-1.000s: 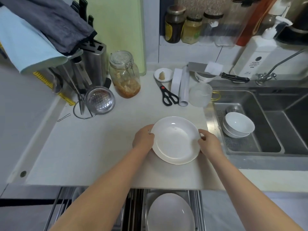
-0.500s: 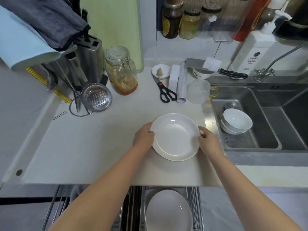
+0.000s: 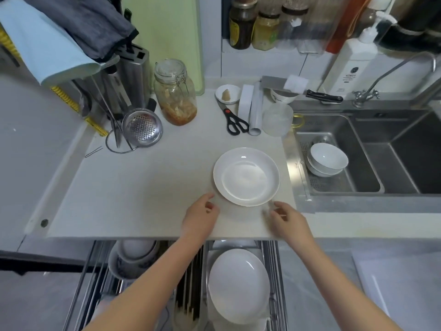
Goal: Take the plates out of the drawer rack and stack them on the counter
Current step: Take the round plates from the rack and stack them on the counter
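Observation:
A white deep plate (image 3: 246,176) lies flat on the pale counter (image 3: 143,187), close to the sink edge. My left hand (image 3: 200,217) hovers just below and left of it, fingers apart, holding nothing. My right hand (image 3: 287,222) is below and right of the plate, also empty, slightly blurred. Under the counter edge the pulled-out drawer rack (image 3: 274,271) holds another white plate (image 3: 238,285) leaning in its right section, with more plates behind it. Bowls (image 3: 133,258) sit in the rack's left section.
Two stacked white bowls (image 3: 327,161) rest in the steel sink (image 3: 358,144) at right. Behind the plate are scissors (image 3: 235,124), a plastic cup (image 3: 276,119), a glass jar (image 3: 175,91), a metal strainer (image 3: 142,127) and a knife block (image 3: 133,75).
Both hands have let go of the plate on the counter and drawn back toward the counter's front edge. The view has tilted down, showing more of the drawer rack.

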